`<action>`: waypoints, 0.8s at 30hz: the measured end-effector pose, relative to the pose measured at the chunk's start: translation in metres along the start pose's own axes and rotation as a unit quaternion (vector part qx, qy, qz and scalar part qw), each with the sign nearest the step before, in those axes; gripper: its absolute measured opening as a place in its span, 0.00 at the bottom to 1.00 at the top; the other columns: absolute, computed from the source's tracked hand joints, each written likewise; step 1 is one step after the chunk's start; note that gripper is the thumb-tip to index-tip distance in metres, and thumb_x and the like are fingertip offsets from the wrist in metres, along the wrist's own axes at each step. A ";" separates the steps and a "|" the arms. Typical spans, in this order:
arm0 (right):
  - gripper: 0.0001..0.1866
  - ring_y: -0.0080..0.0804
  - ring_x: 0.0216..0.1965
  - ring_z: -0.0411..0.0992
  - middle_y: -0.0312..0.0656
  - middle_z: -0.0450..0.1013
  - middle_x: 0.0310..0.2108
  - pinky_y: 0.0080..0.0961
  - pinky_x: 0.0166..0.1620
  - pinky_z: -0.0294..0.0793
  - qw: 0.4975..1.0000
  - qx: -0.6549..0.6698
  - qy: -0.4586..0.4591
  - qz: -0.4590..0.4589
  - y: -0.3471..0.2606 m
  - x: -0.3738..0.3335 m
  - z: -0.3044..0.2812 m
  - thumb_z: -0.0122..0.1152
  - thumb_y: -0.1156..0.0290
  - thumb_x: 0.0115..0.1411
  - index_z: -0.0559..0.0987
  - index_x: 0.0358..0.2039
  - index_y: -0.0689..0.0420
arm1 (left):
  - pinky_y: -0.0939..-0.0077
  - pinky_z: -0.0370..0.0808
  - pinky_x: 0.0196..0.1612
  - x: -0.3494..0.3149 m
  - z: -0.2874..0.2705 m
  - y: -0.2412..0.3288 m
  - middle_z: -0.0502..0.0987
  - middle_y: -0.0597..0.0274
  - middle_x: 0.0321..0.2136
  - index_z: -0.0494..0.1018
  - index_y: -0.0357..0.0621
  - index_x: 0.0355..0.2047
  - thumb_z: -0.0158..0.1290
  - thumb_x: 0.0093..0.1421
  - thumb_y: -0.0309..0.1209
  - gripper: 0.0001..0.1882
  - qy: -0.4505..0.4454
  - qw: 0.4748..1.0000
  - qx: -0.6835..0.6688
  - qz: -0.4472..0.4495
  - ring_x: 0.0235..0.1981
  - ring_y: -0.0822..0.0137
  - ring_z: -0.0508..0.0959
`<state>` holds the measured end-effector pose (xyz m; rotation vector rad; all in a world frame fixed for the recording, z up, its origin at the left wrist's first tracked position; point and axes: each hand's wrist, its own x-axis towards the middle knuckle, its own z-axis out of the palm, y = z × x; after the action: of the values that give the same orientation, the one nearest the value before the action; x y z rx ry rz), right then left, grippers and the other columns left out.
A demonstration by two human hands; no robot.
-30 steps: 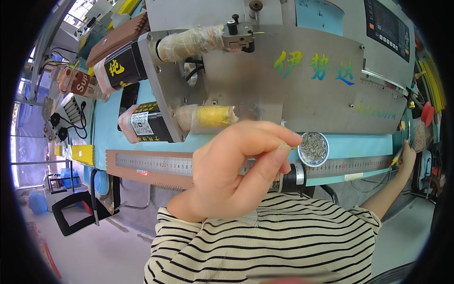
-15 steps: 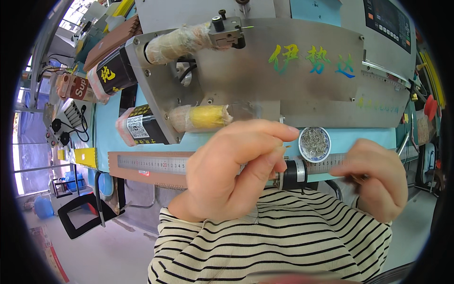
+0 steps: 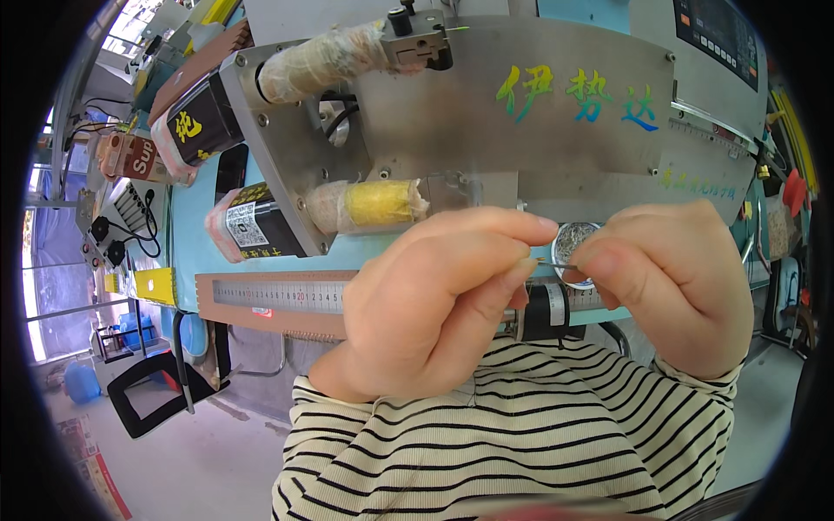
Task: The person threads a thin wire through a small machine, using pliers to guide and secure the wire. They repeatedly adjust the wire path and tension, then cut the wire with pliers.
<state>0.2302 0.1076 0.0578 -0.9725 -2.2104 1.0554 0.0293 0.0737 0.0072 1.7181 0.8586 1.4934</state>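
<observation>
A workshop is spreading out around a light blue counter (image 3: 343,260), which is running across the middle of the frame. Just right of centre, a tiny gold-coloured piece (image 3: 540,260) is poking out at the fingertips of the left hand (image 3: 445,300), whose thumb and fingers are pinching together on it. The right hand (image 3: 673,282) is gripping a thin dark tool (image 3: 560,267) that is pointing left at the piece; whether the two are touching I can't tell. The hands are facing each other, close but apart.

Right behind the fingertips, a small blue-and-white dish (image 3: 556,252) is holding a heap of fine silvery bits (image 3: 575,236), the right hand partly covering it. A black cylinder (image 3: 546,313) is sitting just below. To the left, a steel ruler (image 3: 278,296) is lying along a brown board (image 3: 217,314). Across the upper frame a metal machine (image 3: 469,130) is standing, its two wrapped rollers jutting toward the centre, and a dark control panel (image 3: 717,39) is filling the upper right. The person's striped shirt (image 3: 512,443) is taking up the bottom, and a black chair frame (image 3: 156,425) is standing at lower left.
</observation>
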 end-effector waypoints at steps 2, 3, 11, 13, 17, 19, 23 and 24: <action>0.10 0.26 0.16 0.67 0.41 0.70 0.15 0.20 0.21 0.63 1.000 0.005 -0.012 0.019 -0.001 0.000 -0.001 0.54 0.74 0.59 0.79 0.25 0.67 | 0.81 0.75 0.25 0.000 0.000 -0.001 0.78 0.45 0.38 0.70 0.31 0.36 0.53 0.56 0.14 0.07 -0.002 1.000 0.005 0.006 0.21 0.71 0.75; 0.10 0.25 0.16 0.67 0.41 0.70 0.15 0.20 0.21 0.63 0.999 0.018 -0.007 0.027 -0.001 0.001 -0.002 0.54 0.74 0.59 0.79 0.24 0.67 | 0.80 0.75 0.25 0.000 0.000 -0.002 0.78 0.45 0.38 0.70 0.31 0.36 0.53 0.56 0.13 0.07 -0.003 1.000 0.008 0.010 0.21 0.71 0.75; 0.11 0.25 0.15 0.67 0.41 0.70 0.14 0.20 0.21 0.64 0.995 0.002 -0.038 0.090 -0.007 0.004 -0.004 0.54 0.77 0.58 0.79 0.22 0.66 | 0.79 0.76 0.25 -0.001 -0.001 -0.003 0.78 0.42 0.37 0.70 0.31 0.35 0.53 0.56 0.13 0.07 -0.006 0.999 0.019 0.037 0.21 0.69 0.76; 0.10 0.26 0.16 0.68 0.41 0.71 0.15 0.20 0.21 0.64 0.997 -0.007 -0.042 0.070 -0.005 0.003 -0.004 0.54 0.77 0.57 0.79 0.22 0.66 | 0.79 0.76 0.25 -0.002 0.000 -0.003 0.78 0.42 0.37 0.71 0.31 0.35 0.53 0.56 0.14 0.07 -0.003 0.999 0.016 0.038 0.21 0.69 0.76; 0.08 0.27 0.18 0.69 0.41 0.71 0.16 0.21 0.22 0.65 0.999 0.015 -0.052 0.002 0.002 -0.003 -0.005 0.55 0.75 0.56 0.79 0.24 0.65 | 0.79 0.76 0.25 -0.002 -0.001 -0.003 0.79 0.44 0.35 0.71 0.31 0.35 0.54 0.56 0.14 0.07 0.004 1.000 0.000 0.021 0.21 0.70 0.76; 0.07 0.25 0.18 0.67 0.41 0.72 0.17 0.20 0.23 0.64 0.993 0.090 -0.038 -0.060 0.002 -0.007 -0.003 0.56 0.74 0.55 0.78 0.26 0.65 | 0.80 0.74 0.25 -0.003 -0.003 -0.001 0.78 0.48 0.32 0.71 0.31 0.34 0.55 0.55 0.14 0.07 0.011 1.000 -0.002 0.003 0.21 0.70 0.76; 0.06 0.18 0.20 0.60 0.41 0.70 0.26 0.15 0.24 0.59 0.953 0.123 0.237 -0.145 0.000 -0.011 0.023 0.54 0.76 0.55 0.76 0.31 0.63 | 0.80 0.73 0.25 -0.006 -0.003 0.004 0.77 0.54 0.26 0.72 0.32 0.34 0.56 0.54 0.15 0.07 0.022 0.999 -0.008 -0.027 0.22 0.70 0.75; 0.06 0.16 0.21 0.58 0.41 0.69 0.30 0.13 0.25 0.58 0.948 0.153 0.257 -0.108 0.001 -0.011 0.031 0.53 0.77 0.55 0.75 0.33 0.63 | 0.80 0.72 0.25 -0.006 -0.001 0.004 0.77 0.55 0.25 0.72 0.32 0.34 0.57 0.54 0.15 0.07 0.026 0.999 -0.009 -0.023 0.22 0.69 0.76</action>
<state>0.2160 0.0856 0.0379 -0.7423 -1.6255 0.8869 0.0278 0.0668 0.0072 1.6427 0.9020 1.5167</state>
